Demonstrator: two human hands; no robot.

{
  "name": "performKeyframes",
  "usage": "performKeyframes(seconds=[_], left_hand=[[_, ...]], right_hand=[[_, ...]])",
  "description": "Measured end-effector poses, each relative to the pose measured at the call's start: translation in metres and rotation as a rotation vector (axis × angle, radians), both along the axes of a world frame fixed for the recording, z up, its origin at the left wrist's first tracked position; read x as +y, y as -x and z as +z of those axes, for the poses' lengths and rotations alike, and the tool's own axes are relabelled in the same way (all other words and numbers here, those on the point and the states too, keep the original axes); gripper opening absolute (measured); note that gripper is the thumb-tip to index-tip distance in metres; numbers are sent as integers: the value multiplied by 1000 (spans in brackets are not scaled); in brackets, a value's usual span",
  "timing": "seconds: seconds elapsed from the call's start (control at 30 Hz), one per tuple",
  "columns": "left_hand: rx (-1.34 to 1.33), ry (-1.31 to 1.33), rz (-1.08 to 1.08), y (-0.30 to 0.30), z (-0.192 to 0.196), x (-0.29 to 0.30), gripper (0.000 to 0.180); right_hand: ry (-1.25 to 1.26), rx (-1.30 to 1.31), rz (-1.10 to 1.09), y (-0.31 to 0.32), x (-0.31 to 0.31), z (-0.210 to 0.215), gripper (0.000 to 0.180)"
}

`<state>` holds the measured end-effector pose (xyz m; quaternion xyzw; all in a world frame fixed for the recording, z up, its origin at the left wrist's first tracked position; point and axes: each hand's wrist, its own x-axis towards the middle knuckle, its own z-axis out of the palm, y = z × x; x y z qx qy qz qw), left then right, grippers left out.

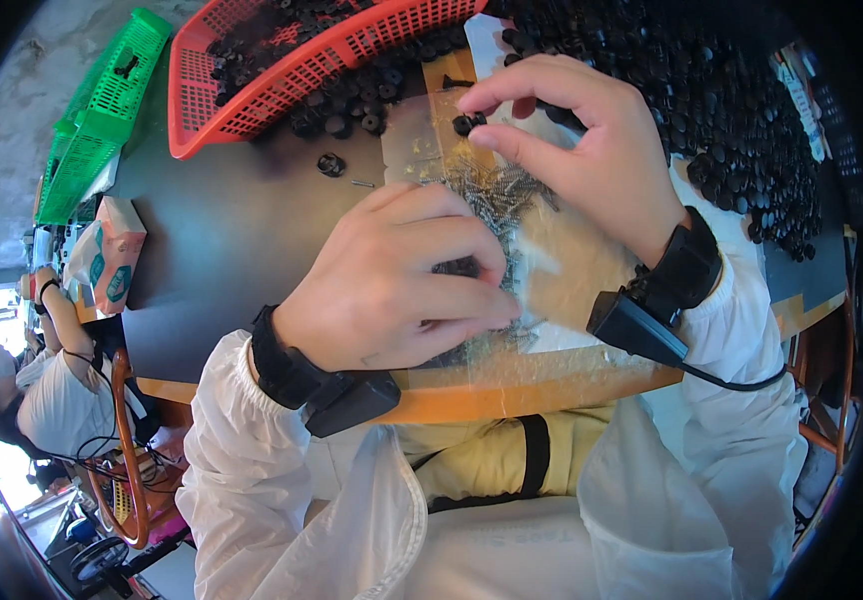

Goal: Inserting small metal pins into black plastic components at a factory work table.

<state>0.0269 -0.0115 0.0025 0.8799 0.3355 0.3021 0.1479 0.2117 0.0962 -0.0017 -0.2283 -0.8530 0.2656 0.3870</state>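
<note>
My right hand (pixel 592 135) pinches a small round black plastic part (pixel 466 124) between thumb and index finger, above the far side of the table. Lower and to the left, my left hand (pixel 392 280) is curled, its fingers and thumb drawn together over the near end of a heap of small metal springs (pixel 497 195). Something dark shows between its fingers, but I cannot make out whether it is held. A single spring (pixel 363 183) and a black ring-shaped part (pixel 331 164) lie apart, left of the heap.
A red basket (pixel 282 88) of black parts stands far left, with loose black parts (pixel 352 105) beside it. Many black caps (pixel 722 120) cover the far right. A green basket (pixel 102 115) and tissue pack (pixel 117 255) sit left. Another person (pixel 57 400) sits beyond the table's left end.
</note>
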Motion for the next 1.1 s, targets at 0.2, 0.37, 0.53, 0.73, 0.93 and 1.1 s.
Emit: performKeyframes(seconds=[0.2, 0.37, 0.53, 0.73, 0.93, 1.1], left_hand=[[-86, -95, 317, 13, 2, 7, 24], [-299, 108, 500, 19, 6, 5, 18], [-511, 329, 545, 16, 5, 3, 16], [-578, 406, 494, 15, 7, 4, 13], [-861, 535, 380, 13, 3, 1, 11], [-822, 680, 155, 18, 3, -3, 12]], right_hand=[[273, 95, 17, 1, -3, 0, 18], [654, 153, 188, -1, -4, -6, 18], [678, 35, 235, -1, -10, 3, 19], [602, 128, 230, 2, -12, 2, 19], [839, 249, 234, 1, -13, -1, 17], [763, 182, 221, 1, -16, 1, 17]])
